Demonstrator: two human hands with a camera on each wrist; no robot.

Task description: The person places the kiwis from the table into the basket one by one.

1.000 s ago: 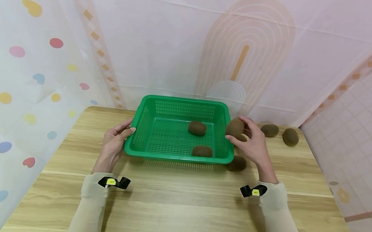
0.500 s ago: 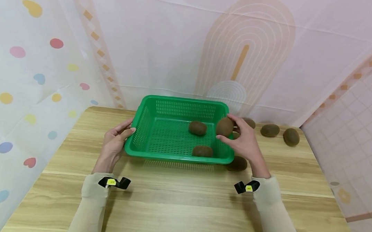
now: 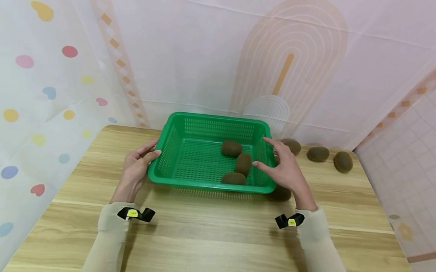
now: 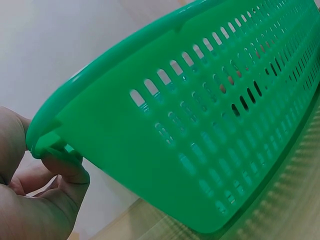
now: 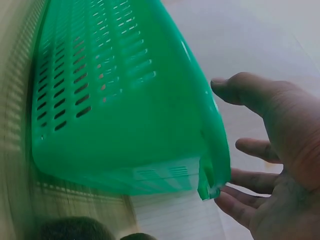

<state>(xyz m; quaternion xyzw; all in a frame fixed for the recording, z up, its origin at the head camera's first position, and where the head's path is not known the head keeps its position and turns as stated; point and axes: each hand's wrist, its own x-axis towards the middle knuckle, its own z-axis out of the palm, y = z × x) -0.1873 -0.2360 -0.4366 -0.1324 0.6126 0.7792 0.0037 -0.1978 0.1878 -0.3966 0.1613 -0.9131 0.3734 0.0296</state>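
Observation:
A green slotted basket [image 3: 211, 118] stands in the middle of the wooden table. Three brown kiwis lie inside: one at the back [image 3: 231, 148], one in the middle [image 3: 243, 164], one at the front wall [image 3: 233, 178]. My left hand [image 3: 147, 153] grips the basket's left rim, thumb on top; in the left wrist view its fingers [image 4: 62, 175] curl under the rim [image 4: 115, 65]. My right hand [image 3: 272, 159] hovers over the basket's right edge, fingers spread and empty. In the right wrist view the open palm [image 5: 280, 145] sits beside the basket's corner [image 5: 210, 165].
More kiwis lie on the table right of the basket: one behind my right hand [image 3: 292, 146], two farther right [image 3: 317, 153] [image 3: 342, 161], and one half hidden under my right wrist [image 3: 279, 194]. Patterned curtains close in the back and both sides.
My right hand carried a kiwi leftward over the basket's right wall and let it go. That kiwi now lies in the basket, and the hand is empty. The left hand stayed put.

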